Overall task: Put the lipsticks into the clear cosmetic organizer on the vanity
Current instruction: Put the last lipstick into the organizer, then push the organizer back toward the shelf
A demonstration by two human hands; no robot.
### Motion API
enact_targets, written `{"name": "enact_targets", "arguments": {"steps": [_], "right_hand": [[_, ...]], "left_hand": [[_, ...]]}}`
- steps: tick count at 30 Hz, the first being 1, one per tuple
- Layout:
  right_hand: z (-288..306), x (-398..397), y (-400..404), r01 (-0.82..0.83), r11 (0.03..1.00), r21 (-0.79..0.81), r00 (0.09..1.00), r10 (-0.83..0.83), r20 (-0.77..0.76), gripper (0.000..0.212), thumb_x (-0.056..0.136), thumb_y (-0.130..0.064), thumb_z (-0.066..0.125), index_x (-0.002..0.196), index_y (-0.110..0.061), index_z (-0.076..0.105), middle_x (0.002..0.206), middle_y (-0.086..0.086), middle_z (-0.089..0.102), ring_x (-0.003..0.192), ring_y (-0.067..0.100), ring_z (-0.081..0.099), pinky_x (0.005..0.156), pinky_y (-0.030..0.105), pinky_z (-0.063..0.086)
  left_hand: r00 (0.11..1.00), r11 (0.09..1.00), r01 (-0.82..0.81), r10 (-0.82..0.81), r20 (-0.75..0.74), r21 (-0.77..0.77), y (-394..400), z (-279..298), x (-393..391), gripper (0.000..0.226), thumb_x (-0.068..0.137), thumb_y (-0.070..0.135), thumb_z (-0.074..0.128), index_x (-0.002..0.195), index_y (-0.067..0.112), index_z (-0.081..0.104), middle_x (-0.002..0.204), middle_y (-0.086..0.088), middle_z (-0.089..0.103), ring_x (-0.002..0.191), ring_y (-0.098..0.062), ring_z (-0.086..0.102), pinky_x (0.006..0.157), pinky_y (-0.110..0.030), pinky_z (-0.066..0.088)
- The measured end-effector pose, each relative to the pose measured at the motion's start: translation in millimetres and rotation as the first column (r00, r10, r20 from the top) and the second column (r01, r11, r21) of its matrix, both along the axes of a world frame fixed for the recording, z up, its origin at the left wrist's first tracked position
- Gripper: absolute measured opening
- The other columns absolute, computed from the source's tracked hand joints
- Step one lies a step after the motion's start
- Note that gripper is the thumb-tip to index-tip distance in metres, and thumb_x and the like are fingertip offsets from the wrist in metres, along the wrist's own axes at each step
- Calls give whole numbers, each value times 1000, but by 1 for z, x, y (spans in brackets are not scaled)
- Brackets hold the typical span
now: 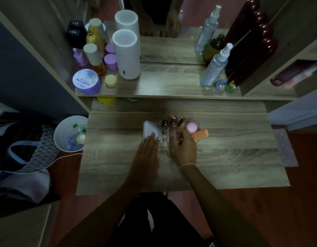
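Observation:
The clear cosmetic organizer (164, 138) stands mid-table on the wooden vanity (225, 157). Several dark red lipsticks (172, 121) stand upright in its far compartments. My left hand (147, 148) lies flat with fingers together against the organizer's left side, its fingertips touching a white box (149, 131). My right hand (185, 147) is curled at the organizer's near right compartments; a thin dark item shows between its fingers, and I cannot tell whether it is a lipstick. A pink round item (191, 127) and an orange block (200, 134) sit just beyond my right hand.
A raised shelf behind holds a white cylindrical appliance (126, 54), purple jars (86, 82), bottles and a spray bottle (215, 65) in front of a mirror. A white bin (70, 133) and a bag (20, 150) are on the floor to the left.

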State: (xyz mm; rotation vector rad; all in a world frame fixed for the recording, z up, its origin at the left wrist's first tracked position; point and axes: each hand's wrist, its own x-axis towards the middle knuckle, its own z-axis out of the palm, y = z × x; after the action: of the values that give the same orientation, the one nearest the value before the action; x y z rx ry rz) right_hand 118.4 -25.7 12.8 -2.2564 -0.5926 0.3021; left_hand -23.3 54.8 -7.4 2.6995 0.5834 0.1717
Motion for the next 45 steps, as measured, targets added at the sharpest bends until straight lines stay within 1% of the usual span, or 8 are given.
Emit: {"name": "enact_targets", "arguments": {"steps": [4,8,11,14,18,23,30,45], "right_hand": [[-10,-11,-33,101,995,-11,991,-100,88,16,81,-22,69,91,-13,60,82,6,64,76,26,61,65,29,43],[-27,-7,-64,163,982,-91,984,-155,90,46,79,-37,73,115,-14,56,113,9,61,106,26,52,90,34,43],[-36,5,-73,141,977,-161,989,-129,77,80,75,-42,76,137,-9,39,140,16,46,133,30,38,111,41,34],[-40,22,-72,63,977,-205,998,-65,-2,97,71,-50,76,144,-10,27,150,14,36,140,30,32,115,49,32],[-43,39,-69,3,983,-186,1000,-2,6,82,74,-48,74,138,-17,33,137,7,48,127,27,43,106,56,37],[-53,47,-66,-51,959,-277,995,71,63,64,82,-48,66,128,-9,45,140,12,49,133,30,41,118,58,15],[-60,52,-65,-56,967,-249,995,75,67,54,92,-43,53,135,-12,42,152,11,38,143,29,29,119,55,6],[-67,64,-86,-7,965,-262,998,25,64,57,94,-51,36,138,-14,41,154,10,34,148,26,15,122,47,1]], "left_hand": [[989,989,-139,140,35,-46,11,0,0,75,85,24,57,144,-3,19,151,-29,20,143,-34,13,115,-50,22],[974,970,-227,225,-35,-88,26,-1,10,86,85,37,64,143,-5,16,151,-32,17,141,-40,15,114,-50,18],[961,948,-275,269,-61,-158,34,-5,17,94,84,45,63,144,-3,9,154,-29,8,143,-40,9,115,-52,12],[948,919,-318,309,-75,-232,36,-11,22,97,84,53,56,146,2,2,157,-20,-4,145,-31,1,117,-48,6],[921,867,-385,385,-63,-316,33,-16,20,98,81,59,52,147,10,0,158,-17,0,144,-31,9,115,-49,11],[896,829,-435,439,-73,-351,31,-23,19,98,77,71,41,147,16,0,158,-17,9,143,-29,10,114,-48,11],[915,875,-403,376,-148,-268,37,-32,22,84,89,55,43,147,7,5,158,-16,11,146,-27,6,119,-48,5],[935,906,-346,312,-168,-243,20,-32,37,80,91,54,38,146,7,5,158,-17,13,146,-26,7,117,-42,1]]}}
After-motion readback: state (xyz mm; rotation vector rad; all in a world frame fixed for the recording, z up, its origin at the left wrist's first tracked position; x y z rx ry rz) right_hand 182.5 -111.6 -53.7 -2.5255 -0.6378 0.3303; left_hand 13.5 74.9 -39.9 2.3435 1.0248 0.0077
